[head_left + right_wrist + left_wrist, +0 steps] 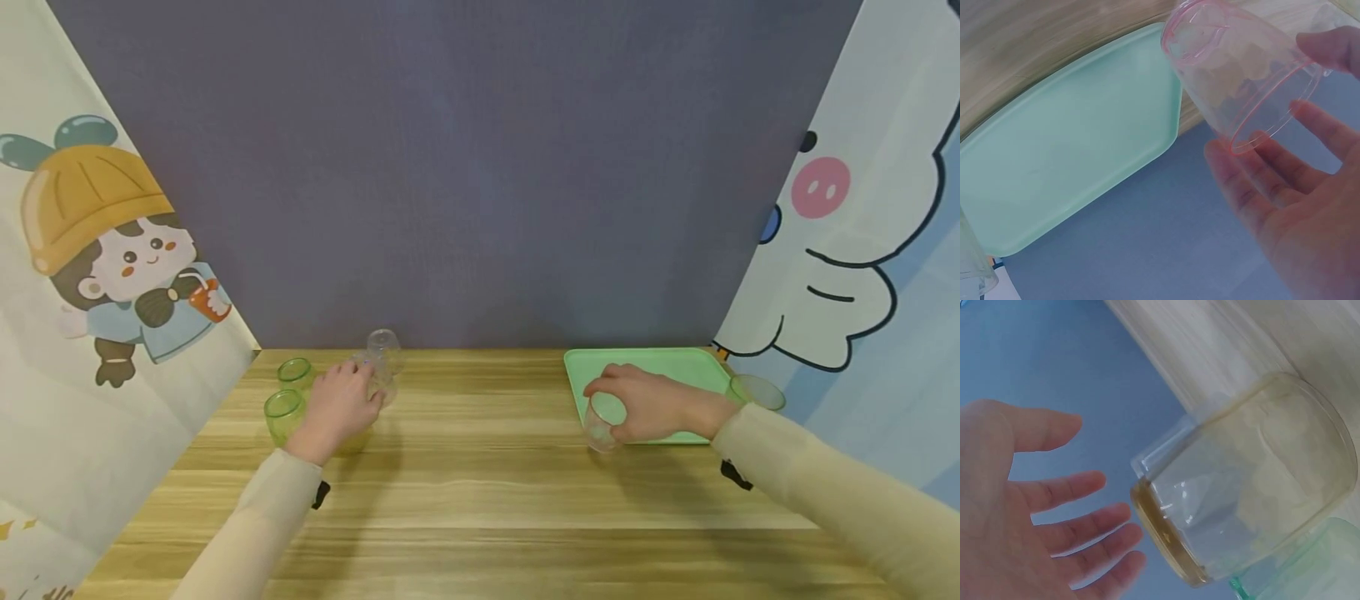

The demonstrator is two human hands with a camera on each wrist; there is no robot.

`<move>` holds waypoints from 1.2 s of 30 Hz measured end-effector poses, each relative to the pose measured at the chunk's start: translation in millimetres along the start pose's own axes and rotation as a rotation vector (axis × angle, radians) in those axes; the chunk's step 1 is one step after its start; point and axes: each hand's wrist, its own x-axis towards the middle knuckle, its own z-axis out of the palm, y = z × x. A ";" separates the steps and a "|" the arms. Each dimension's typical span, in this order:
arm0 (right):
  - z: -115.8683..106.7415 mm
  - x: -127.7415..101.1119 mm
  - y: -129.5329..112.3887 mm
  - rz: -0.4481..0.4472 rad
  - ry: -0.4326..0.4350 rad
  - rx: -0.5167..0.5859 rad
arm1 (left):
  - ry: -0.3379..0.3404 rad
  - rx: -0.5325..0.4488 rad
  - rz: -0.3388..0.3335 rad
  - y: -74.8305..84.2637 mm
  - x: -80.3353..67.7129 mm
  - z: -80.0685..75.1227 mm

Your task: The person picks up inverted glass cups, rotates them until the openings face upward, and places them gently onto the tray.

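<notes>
The right hand [652, 408] holds a clear plastic cup with a pink rim [1241, 75], tipped on its side, fingers curled around its wall, at the near left corner of the mint-green plastic tray [675, 367] on the right of the wooden surface [480, 483]. The left hand [337, 408] is spread wide with straight fingers [1066, 487], just beside a clear cup with an amber rim [1241, 487]; whether it touches the cup I cannot tell. Two green translucent cups [288, 400] stand at the far left, and another clear cup [384, 350] sits behind the left hand. A pale green cup [757, 390] stands right of the tray. These cups look light, thin-walled and smooth, so likely slippery and easily squashed; a gentle wrap around the mid-wall seems the safest hold.
</notes>
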 end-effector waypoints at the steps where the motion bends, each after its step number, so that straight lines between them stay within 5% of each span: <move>1: -0.1 -0.1 0.7 0.002 0.000 -0.001 | -0.007 0.002 -0.006 -1.3 0.0 0.2; 14: -2.7 -1.8 13.1 0.017 0.013 0.008 | -0.151 -0.013 -0.116 -12.0 -1.1 -0.1; 36: -9.2 -4.3 31.4 0.077 0.003 0.024 | -0.255 -0.092 -0.204 -17.5 -2.7 -5.0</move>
